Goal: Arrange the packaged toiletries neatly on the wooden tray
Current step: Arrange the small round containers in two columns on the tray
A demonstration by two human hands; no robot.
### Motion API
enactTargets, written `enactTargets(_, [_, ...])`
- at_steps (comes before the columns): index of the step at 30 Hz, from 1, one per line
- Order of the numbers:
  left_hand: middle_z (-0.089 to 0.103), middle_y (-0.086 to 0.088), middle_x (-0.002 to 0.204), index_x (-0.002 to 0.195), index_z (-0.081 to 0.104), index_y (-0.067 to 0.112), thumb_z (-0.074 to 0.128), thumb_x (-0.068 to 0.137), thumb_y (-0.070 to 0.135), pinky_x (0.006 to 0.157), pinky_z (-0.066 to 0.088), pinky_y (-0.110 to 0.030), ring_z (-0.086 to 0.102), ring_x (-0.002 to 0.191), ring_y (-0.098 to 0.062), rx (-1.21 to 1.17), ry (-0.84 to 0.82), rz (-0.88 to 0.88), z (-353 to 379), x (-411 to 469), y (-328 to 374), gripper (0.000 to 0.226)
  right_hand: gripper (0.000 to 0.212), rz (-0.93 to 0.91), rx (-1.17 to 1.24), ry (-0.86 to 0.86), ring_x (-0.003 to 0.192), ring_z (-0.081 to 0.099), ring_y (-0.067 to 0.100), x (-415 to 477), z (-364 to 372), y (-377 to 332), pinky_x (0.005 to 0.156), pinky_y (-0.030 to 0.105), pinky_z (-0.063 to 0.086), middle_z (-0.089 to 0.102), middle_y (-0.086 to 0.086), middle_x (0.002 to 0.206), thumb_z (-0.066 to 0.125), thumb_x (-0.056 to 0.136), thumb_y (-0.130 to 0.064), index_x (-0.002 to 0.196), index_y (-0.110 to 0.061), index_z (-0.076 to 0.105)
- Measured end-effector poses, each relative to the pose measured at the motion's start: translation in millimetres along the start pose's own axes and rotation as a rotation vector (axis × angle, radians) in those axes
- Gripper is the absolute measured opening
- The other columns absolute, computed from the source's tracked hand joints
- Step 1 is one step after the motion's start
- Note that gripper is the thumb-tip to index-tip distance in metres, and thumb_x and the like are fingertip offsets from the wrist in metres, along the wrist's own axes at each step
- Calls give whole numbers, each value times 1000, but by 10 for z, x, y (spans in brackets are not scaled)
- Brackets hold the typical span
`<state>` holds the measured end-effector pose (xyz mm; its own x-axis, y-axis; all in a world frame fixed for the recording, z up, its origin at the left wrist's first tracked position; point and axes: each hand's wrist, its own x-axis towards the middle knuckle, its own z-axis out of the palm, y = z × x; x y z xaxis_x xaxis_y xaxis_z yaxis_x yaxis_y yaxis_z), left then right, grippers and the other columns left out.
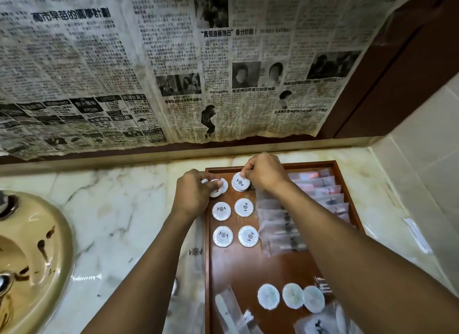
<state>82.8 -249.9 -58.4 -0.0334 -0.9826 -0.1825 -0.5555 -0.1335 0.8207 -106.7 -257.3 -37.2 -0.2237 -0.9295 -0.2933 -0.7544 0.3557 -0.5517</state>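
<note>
Wooden tray (pixel 248 269) sat on the marble bench (pixel 119 209), near the tiled wall (pixel 422 147) on the right. Both hands worked at its far end.

Left hand (pixel 195 188): fingers curled round a few overlapping discs (pixel 219 187) at the tray's far-left corner, thumb on top. Two or three of them; blur prevented a count.

Right hand (pixel 265 174): fingertips pinched the far edge of a single disc (pixel 239 183), white, dark emblem facing up. It lay just beside the overlapping discs in the far row.

Below these, four more discs (pixel 221 210) lay flat in a two-by-two block, emblems up, each apart from its neighbours.

Along the tray's right side ran a row of overlapped sachets (pixel 315 184) with pinkish contents. Inboard of them was a second row of translucent packets (pixel 280 231), partly hidden by the right forearm.

At the near end lay three paler discs (pixel 293 295) in a line, the right two overlapping. Long clear packets (pixel 227 309) lay at the near-left corner, too blurred to identify.

Off the tray, a clear wrapper (pixel 196 253) lay against its left rim and a narrow packet (pixel 418 234) lay on the bench to the right. A beige sink (pixel 37 246) with brown marks sat at far left. Newspaper (pixel 149 60) covered the wall behind.
</note>
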Motion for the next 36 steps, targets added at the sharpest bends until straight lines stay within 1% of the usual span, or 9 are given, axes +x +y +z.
enactTargets(4, [55, 3, 95, 100, 82, 23, 77, 88, 26, 81, 42, -20, 59, 94, -15, 167, 11, 133, 96, 70, -79, 13, 20, -33, -107, 49, 85, 69, 24, 17, 61, -7, 76, 36, 58, 73, -1, 88, 77, 83, -28, 65, -23, 69])
enactTargets(6, [51, 2, 100, 110, 79, 23, 78, 87, 30, 93, 49, -31, 59, 98, -18, 231, 21, 179, 110, 86, -120, 24, 14, -69, -213, 84, 91, 68, 27, -17, 58, -30, 76, 37, 58, 70, 2, 99, 77, 84, -33, 79, -20, 73])
enactTargets(9, [44, 2, 99, 120, 74, 22, 81, 84, 33, 96, 50, -41, 55, 98, -21, 285, 36, 200, 78, 69, -157, 38, 26, -125, -329, 71, 100, 66, 29, -69, 38, -24, 80, 38, 56, 63, 5, 112, 77, 84, -39, 99, -19, 74])
enactTargets(15, [42, 0, 104, 129, 69, 19, 90, 72, 36, 93, 49, -41, 52, 102, -25, 430, -76, 220, -9, -4, -164, 63, 38, -156, -394, -5, 99, 65, 29, -144, 27, -10, 73, 32, 49, 59, 4, 111, 82, 77, -45, 102, -19, 73])
enactTargets(24, [43, 2, 103, 126, 70, 19, 89, 74, 38, 95, 49, -40, 53, 103, -23, 409, -48, 239, 24, 54, -143, 57, 40, -160, -376, -4, 103, 64, 29, -165, 34, -19, 81, 35, 53, 61, 4, 113, 82, 78, -43, 107, -18, 72])
enactTargets(27, [44, 1, 106, 130, 67, 20, 89, 74, 38, 97, 49, -39, 54, 105, -24, 410, -64, 224, 37, 67, -119, 63, 39, -169, -394, -12, 106, 63, 30, -206, -4, -42, 81, 37, 53, 59, 5, 116, 79, 82, -34, 115, -16, 67])
enactTargets(30, [47, 2, 106, 126, 66, 23, 89, 74, 36, 89, 46, -26, 55, 102, -17, 264, -69, 156, -12, 9, -71, 58, 41, -140, -207, -51, 106, 57, 27, -266, -101, -44, 83, 37, 51, 53, 4, 117, 69, 79, -16, 117, -15, 52])
enactTargets(33, [60, 3, 102, 96, 68, 24, 77, 87, 41, 79, 43, -24, 59, 95, -11, 48, 18, 41, -82, -204, -2, 21, 45, -149, -3, -120, 108, 50, 19, -420, -176, 8, 84, 29, 43, 43, -2, 117, 69, 77, -9, 112, -22, 43])
enactTargets(36, [64, -5, 72, 84, 60, 12, 54, 103, 46, 60, 44, -32, 59, 61, -17, -394, 39, -239, -171, -436, 8, 39, 44, -231, -26, -141, 113, 46, 14, -631, -170, 143, 88, 26, 38, 42, -6, 121, 68, 82, -10, 118, -26, 48])
